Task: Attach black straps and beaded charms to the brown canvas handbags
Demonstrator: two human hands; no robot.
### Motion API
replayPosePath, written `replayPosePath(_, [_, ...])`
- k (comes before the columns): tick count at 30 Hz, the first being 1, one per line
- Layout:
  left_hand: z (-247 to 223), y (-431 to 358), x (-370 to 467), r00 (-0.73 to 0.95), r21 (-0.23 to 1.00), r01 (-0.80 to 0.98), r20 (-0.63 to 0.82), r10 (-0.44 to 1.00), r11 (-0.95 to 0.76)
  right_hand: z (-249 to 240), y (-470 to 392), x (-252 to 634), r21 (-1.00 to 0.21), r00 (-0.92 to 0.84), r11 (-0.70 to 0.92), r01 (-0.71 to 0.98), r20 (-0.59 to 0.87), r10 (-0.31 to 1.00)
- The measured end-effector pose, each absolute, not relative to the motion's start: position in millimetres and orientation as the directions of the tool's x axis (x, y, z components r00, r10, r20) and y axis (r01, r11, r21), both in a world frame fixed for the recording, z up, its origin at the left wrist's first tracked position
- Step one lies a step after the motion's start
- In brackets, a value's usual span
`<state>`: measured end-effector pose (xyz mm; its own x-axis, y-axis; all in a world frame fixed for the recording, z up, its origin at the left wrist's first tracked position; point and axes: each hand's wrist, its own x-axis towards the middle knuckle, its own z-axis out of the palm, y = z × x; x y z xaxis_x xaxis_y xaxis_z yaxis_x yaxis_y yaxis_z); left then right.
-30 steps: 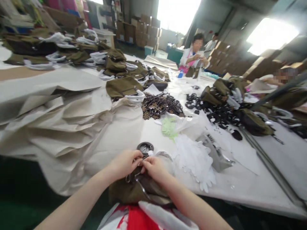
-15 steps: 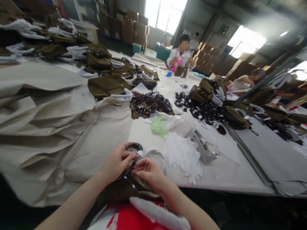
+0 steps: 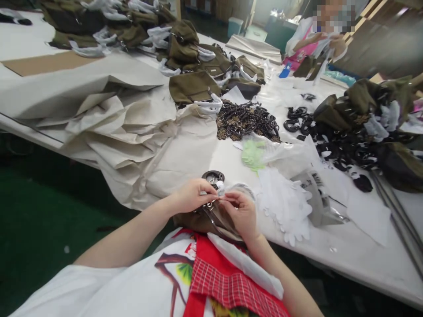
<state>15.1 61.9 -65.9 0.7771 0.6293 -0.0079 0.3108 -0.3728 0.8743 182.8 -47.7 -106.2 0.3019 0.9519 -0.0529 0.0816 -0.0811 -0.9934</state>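
Shifted right and slightly up in the frame since half a second ago, as if with a turn of the camera. Drawn together, too, from a looser hold near the black coiled strap (image 3: 213,173). Pinching a small fitting (image 3: 216,199), too tiny to make out, between the close-set fingertips of left hand (image 3: 194,193) and right hand (image 3: 243,213). Resting the olive-brown fabric bag (image 3: 191,222) below the middle of the frame, between the white-covered table (image 3: 228,158) and the red checked apron (image 3: 220,275), probably to brace it and spare both hands. Leaving the coil just beyond the fingertips, perhaps for slack. Reaching in from lower left and lower right, with forearms converging and thumbs against forefingers.
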Motion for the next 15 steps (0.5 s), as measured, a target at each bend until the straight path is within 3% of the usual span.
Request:
replayPosePath(4, [-66.0,61.6,15.4,0.817,0.82,0.294,0.05,0.574,-0.49,-104.5,-48.4,183.6,-0.988,0.31,-0.068,0.138,-0.022,0.95])
replayPosePath(15, [-64.7,57.7,19.3,0.817,0.786,0.302,0.079,0.571,-0.54,-100.6,-48.8,180.8,-0.992,0.315,-0.062,0.109,-0.024,0.949])
